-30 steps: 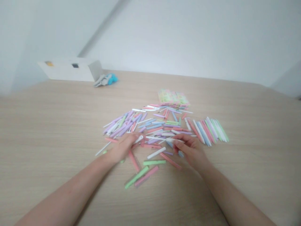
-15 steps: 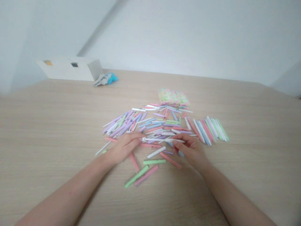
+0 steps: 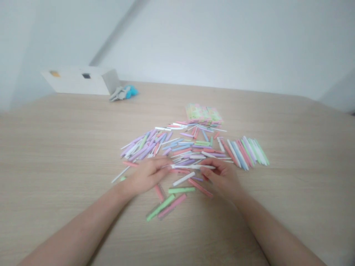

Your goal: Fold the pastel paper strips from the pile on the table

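A slim white pen (image 3: 191,167) lies level between my two hands, just over a scatter of coloured pen parts. My left hand (image 3: 151,173) pinches its thin left end, and the fingertips partly cover that end. Around the thicker right part, my right hand (image 3: 222,176) is closed with thumb and fingers, the pointed end sticking out past them. Below the pen, a loose white tube (image 3: 184,179) rests on the table. Nearer to me are a green tube (image 3: 161,207) and a pink tube (image 3: 172,207). Blur hides finer detail.
A row of pens (image 3: 246,152) lies side by side at the right. Purple and white pen parts (image 3: 144,144) are heaped at the left. Behind stand stacked yellow-green and pink packs (image 3: 203,113). A white box (image 3: 80,83) and grey-blue crumpled material (image 3: 124,92) sit at the far left.
My left fingers have moved slightly right and now cover the pen's left end, which showed before. My right hand and the pen have shifted slightly left.
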### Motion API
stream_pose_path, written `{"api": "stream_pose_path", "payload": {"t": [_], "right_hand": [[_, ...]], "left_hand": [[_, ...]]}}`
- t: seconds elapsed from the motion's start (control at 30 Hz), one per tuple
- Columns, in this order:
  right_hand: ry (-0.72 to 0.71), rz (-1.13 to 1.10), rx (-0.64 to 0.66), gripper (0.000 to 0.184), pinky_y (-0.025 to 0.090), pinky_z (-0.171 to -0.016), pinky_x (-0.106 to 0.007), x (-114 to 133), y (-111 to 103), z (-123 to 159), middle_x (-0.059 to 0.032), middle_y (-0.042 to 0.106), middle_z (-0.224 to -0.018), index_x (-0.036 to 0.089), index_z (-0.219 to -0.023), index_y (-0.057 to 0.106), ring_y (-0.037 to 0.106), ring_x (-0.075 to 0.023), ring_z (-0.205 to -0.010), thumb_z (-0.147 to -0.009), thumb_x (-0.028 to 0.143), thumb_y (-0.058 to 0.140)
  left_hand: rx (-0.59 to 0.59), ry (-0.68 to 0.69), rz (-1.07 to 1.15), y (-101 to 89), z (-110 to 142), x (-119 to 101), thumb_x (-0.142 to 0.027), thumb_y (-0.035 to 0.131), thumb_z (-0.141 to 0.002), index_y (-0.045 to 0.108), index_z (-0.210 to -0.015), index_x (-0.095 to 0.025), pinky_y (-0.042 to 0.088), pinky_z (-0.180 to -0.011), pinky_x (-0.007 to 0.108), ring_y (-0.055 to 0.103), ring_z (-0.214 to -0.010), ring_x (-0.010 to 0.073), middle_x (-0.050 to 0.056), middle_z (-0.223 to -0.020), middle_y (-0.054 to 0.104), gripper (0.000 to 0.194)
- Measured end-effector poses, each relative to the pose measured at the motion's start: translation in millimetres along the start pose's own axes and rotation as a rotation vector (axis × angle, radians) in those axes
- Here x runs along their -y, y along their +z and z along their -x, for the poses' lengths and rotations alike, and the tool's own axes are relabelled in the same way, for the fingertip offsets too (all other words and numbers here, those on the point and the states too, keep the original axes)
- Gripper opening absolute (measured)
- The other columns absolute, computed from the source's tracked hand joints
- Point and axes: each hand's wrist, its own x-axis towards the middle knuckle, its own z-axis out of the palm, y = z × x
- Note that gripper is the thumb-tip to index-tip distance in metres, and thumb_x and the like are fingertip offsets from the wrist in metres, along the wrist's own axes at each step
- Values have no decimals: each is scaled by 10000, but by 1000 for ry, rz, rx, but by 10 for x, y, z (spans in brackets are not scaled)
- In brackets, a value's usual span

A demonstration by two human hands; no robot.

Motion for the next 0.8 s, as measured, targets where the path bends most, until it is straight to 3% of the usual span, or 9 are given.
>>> {"api": "stream_pose_path", "payload": {"t": [0.2, 0.4, 0.53, 0.8], "right_hand": [[-6, 41, 50, 193, 448, -521, -213, -79, 50, 25, 6, 633, -682, 182, -857, 642, 576, -113, -573, -779, 355, 606], [84, -47, 129, 192, 422, -460, -216, -42, 144, 72, 26, 585, -576, 175, -854, 636, 526, -103, -476, -775, 348, 611], [0, -12, 95, 179, 451, -518, -229, -66, 200, 94, 4, 624, -644, 180, -869, 661, 573, -125, -564, -767, 323, 631], [8, -8, 99, 182, 471, -536, -247, -103, 202, 94, -10, 644, -658, 194, -865, 671, 598, -147, -587, -779, 346, 622]], "left_hand": [[26, 86, -37, 84, -25, -23, -241, 405, -941, 619, -1027, -168, 425, -772, 262, 571, -861, 156, 49, -884, 605, 242], [32, 93, -55, 155, -4, -60, -246, 387, -944, 620, -1040, -173, 447, -780, 266, 577, -885, 164, 64, -917, 616, 262], [37, 93, -74, 189, 9, -82, -255, 391, -941, 616, -1082, -187, 454, -791, 275, 581, -902, 170, 66, -953, 629, 274], [44, 99, -123, 192, 16, -79, -249, 385, -940, 605, -1110, -207, 447, -783, 279, 577, -891, 170, 61, -956, 618, 281]]}}
